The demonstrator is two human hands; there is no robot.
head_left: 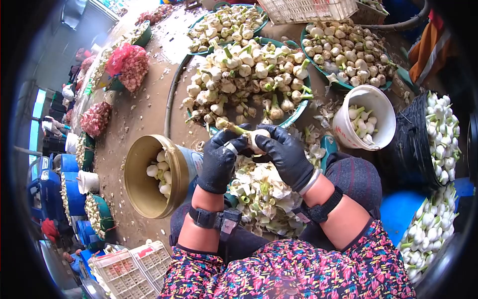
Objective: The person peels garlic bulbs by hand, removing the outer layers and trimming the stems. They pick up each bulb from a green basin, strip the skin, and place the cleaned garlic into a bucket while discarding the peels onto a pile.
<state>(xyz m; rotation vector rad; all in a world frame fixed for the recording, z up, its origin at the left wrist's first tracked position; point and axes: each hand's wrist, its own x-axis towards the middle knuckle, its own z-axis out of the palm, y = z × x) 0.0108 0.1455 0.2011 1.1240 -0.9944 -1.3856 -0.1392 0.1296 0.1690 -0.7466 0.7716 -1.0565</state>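
Both hands wear dark gloves and meet at the centre, over a heap of peeled skins and stalks (261,194). A white garlic bulb (259,141) with a stalk pointing left is between them. My left hand (221,159) is closed round the stalk side of the bulb. On the other side, my right hand (286,154) has its fingers wrapped on the bulb. Just beyond the hands lies a wide green-rimmed basin (302,110) heaped with unpeeled garlic. A tan bucket (134,179) at the left and a white bucket (391,117) at the right hold cleaner bulbs.
More garlic fills basins (348,52) at the top. A black tub (406,134) of white bulbs stands at the right. Red net sacks (132,67) lie at the upper left, a plastic crate (132,266) at the lower left. People (55,127) are at the far left.
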